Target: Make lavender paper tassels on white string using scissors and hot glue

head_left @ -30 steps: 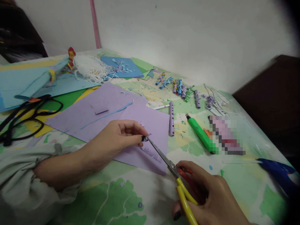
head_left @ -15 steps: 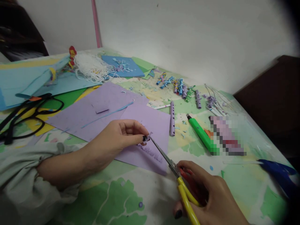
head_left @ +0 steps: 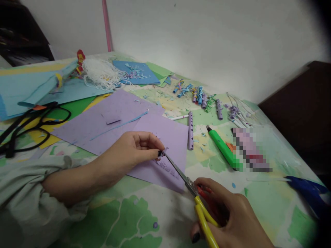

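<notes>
My left hand (head_left: 134, 148) pinches a small purple paper piece (head_left: 166, 150) between thumb and fingertips; most of it is hidden by the fingers. In my right hand (head_left: 232, 210) is a pair of scissors (head_left: 190, 184) with yellow and red handles. Their blades point up and to the left, with the tips at the paper by my left thumb. Whether the tips touch it I cannot tell. Beneath my left hand lies a purple sheet (head_left: 174, 132) bearing a row of short dark marks. A purple paper tube (head_left: 190, 132) with dark spots rests by its right edge.
A green box cutter (head_left: 222, 148) lies to the right, beside a blurred-out item (head_left: 252, 151). Several small curled paper rolls (head_left: 199, 94) line the back. White string (head_left: 102, 74) is heaped at back left, and black-handled scissors (head_left: 38, 127) lie at left. A blue tool (head_left: 307, 189) sits far right.
The scissor tips have shifted slightly down and left against the purple paper piece. Both hands keep nearly the same place and grip.
</notes>
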The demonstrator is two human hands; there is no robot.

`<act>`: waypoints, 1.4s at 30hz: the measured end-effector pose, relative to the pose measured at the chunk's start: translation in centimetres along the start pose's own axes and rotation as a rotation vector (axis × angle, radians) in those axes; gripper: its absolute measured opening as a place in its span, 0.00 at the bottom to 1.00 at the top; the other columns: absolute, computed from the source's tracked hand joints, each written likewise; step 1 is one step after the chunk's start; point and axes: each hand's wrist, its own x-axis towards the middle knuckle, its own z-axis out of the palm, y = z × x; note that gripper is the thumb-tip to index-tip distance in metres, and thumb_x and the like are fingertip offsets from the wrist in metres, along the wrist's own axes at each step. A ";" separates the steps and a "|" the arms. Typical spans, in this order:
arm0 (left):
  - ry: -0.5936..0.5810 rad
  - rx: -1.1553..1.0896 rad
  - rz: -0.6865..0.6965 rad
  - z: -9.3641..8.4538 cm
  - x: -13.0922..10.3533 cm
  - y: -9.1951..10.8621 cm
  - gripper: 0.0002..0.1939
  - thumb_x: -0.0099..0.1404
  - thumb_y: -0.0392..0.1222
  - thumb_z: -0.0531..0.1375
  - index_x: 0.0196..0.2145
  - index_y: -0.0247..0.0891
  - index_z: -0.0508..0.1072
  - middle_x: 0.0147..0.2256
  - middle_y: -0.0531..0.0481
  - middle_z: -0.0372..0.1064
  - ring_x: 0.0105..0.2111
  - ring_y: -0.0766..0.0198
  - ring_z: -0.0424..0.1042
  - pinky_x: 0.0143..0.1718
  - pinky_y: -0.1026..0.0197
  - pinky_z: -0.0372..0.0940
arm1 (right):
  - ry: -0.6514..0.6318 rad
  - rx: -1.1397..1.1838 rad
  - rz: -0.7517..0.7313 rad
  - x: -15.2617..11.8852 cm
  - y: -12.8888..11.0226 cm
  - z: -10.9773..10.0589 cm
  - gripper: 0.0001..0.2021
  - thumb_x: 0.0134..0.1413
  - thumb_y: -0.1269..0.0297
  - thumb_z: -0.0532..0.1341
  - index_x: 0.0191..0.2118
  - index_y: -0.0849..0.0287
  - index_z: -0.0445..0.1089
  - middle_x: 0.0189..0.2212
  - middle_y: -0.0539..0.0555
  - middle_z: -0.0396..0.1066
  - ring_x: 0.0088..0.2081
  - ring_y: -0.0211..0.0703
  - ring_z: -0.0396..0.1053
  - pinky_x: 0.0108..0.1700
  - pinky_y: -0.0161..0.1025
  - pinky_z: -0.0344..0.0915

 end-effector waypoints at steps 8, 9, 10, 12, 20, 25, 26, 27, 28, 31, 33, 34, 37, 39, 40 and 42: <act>-0.029 0.056 -0.003 0.1 -0.1 0.3 0.04 0.53 0.33 0.65 0.26 0.40 0.77 0.27 0.56 0.75 0.30 0.68 0.73 0.35 0.68 0.67 | 0.002 -0.003 0.017 0.0 -0.1 0.1 0.17 0.30 0.67 0.70 0.34 0.55 0.73 0.18 0.43 0.56 0.20 0.33 0.53 0.19 0.27 0.56; -0.032 0.060 0.000 0.1 -0.1 0.3 0.03 0.53 0.33 0.65 0.26 0.40 0.77 0.27 0.56 0.75 0.30 0.68 0.73 0.34 0.69 0.67 | 0.001 -0.012 0.018 0.0 0.0 0.1 0.17 0.30 0.66 0.70 0.34 0.55 0.73 0.18 0.43 0.56 0.20 0.33 0.53 0.19 0.27 0.56; -0.033 0.060 0.003 0.1 -0.1 0.3 0.03 0.53 0.33 0.65 0.26 0.40 0.77 0.27 0.56 0.74 0.29 0.69 0.73 0.34 0.69 0.67 | -0.001 -0.022 0.016 0.0 0.1 0.0 0.17 0.30 0.66 0.70 0.34 0.54 0.73 0.18 0.43 0.56 0.20 0.33 0.52 0.19 0.28 0.55; -0.038 0.062 0.009 0.0 -0.1 0.2 0.04 0.53 0.33 0.64 0.26 0.40 0.77 0.26 0.56 0.74 0.29 0.69 0.72 0.34 0.70 0.66 | -0.014 -0.050 0.005 0.1 0.2 -0.1 0.17 0.31 0.63 0.71 0.34 0.54 0.73 0.18 0.43 0.57 0.20 0.34 0.52 0.18 0.28 0.54; -0.053 0.094 0.003 -0.1 0.1 0.2 0.04 0.54 0.34 0.63 0.27 0.41 0.77 0.27 0.55 0.74 0.30 0.68 0.73 0.33 0.69 0.65 | -0.054 -0.118 -0.015 0.4 0.5 -0.4 0.20 0.30 0.58 0.72 0.37 0.54 0.74 0.18 0.43 0.56 0.21 0.34 0.50 0.19 0.29 0.54; -0.035 0.107 -0.016 0.0 0.0 0.3 0.04 0.52 0.34 0.64 0.27 0.41 0.77 0.26 0.56 0.74 0.29 0.68 0.72 0.32 0.68 0.64 | -0.062 -0.145 -0.040 0.5 0.4 -0.5 0.18 0.31 0.58 0.71 0.35 0.54 0.74 0.17 0.43 0.55 0.20 0.34 0.49 0.18 0.29 0.51; -0.032 0.113 -0.017 0.0 0.0 0.3 0.03 0.52 0.34 0.64 0.27 0.40 0.77 0.26 0.56 0.73 0.29 0.68 0.72 0.31 0.68 0.64 | -0.050 -0.139 -0.044 0.5 0.3 -0.5 0.17 0.31 0.59 0.71 0.34 0.54 0.74 0.17 0.43 0.56 0.20 0.34 0.50 0.18 0.29 0.52; -0.029 0.121 -0.016 -0.1 0.0 0.3 0.03 0.52 0.35 0.64 0.27 0.40 0.77 0.26 0.55 0.73 0.29 0.68 0.72 0.31 0.68 0.64 | -0.048 -0.135 -0.053 0.5 0.3 -0.4 0.17 0.31 0.59 0.71 0.34 0.54 0.74 0.17 0.43 0.57 0.20 0.34 0.50 0.18 0.29 0.52; -0.025 0.133 -0.016 -0.1 0.0 0.2 0.03 0.52 0.35 0.64 0.27 0.40 0.77 0.27 0.55 0.73 0.29 0.67 0.72 0.31 0.68 0.64 | -0.041 -0.134 -0.059 0.5 0.3 -0.4 0.16 0.31 0.59 0.71 0.33 0.54 0.74 0.17 0.43 0.58 0.20 0.34 0.51 0.18 0.29 0.53; -0.002 0.202 -0.002 -0.5 0.4 0.2 0.03 0.52 0.37 0.63 0.28 0.39 0.76 0.28 0.54 0.74 0.31 0.65 0.72 0.33 0.66 0.64 | -0.021 -0.152 -0.060 0.5 0.2 -0.5 0.14 0.33 0.59 0.70 0.32 0.54 0.74 0.16 0.43 0.57 0.19 0.34 0.53 0.18 0.29 0.54; 0.015 0.298 0.051 -0.9 0.7 0.2 0.05 0.52 0.38 0.62 0.30 0.39 0.75 0.29 0.53 0.74 0.32 0.64 0.73 0.34 0.64 0.64 | -0.002 -0.169 -0.067 0.5 0.3 -0.7 0.14 0.35 0.58 0.69 0.33 0.55 0.74 0.16 0.43 0.58 0.18 0.34 0.55 0.18 0.29 0.55; 0.026 0.371 0.099 -1.1 0.8 0.2 0.05 0.53 0.38 0.61 0.31 0.39 0.75 0.30 0.52 0.74 0.31 0.63 0.72 0.34 0.64 0.64 | 0.016 -0.174 -0.072 0.5 0.4 -0.8 0.15 0.36 0.57 0.69 0.35 0.55 0.74 0.16 0.43 0.59 0.18 0.35 0.56 0.17 0.29 0.55; 0.058 0.744 0.261 -2.0 1.1 0.4 0.07 0.54 0.38 0.58 0.32 0.41 0.76 0.29 0.51 0.74 0.30 0.60 0.70 0.33 0.61 0.61 | 0.098 -0.173 -0.071 0.6 0.8 -1.2 0.20 0.38 0.55 0.68 0.40 0.57 0.74 0.16 0.45 0.65 0.18 0.37 0.60 0.17 0.30 0.57; 0.073 1.050 0.328 -2.7 1.3 0.6 0.06 0.53 0.37 0.58 0.28 0.42 0.75 0.28 0.49 0.73 0.31 0.56 0.69 0.33 0.58 0.59 | 0.160 -0.168 -0.041 0.7 1.1 -1.4 0.22 0.38 0.55 0.69 0.42 0.58 0.74 0.16 0.46 0.67 0.18 0.38 0.61 0.17 0.31 0.57; 0.085 1.166 0.346 -3.1 1.3 0.6 0.05 0.52 0.37 0.58 0.26 0.42 0.75 0.28 0.48 0.72 0.32 0.54 0.68 0.35 0.57 0.58 | 0.181 -0.165 -0.028 0.8 1.2 -1.5 0.23 0.38 0.55 0.68 0.43 0.58 0.74 0.17 0.46 0.68 0.18 0.38 0.62 0.18 0.31 0.58; 0.118 1.272 0.407 -3.6 1.4 0.6 0.05 0.52 0.36 0.58 0.26 0.42 0.74 0.29 0.46 0.71 0.34 0.51 0.67 0.38 0.54 0.56 | 0.205 -0.158 -0.015 0.9 1.4 -1.7 0.23 0.40 0.54 0.68 0.44 0.58 0.73 0.18 0.47 0.71 0.19 0.38 0.63 0.19 0.32 0.58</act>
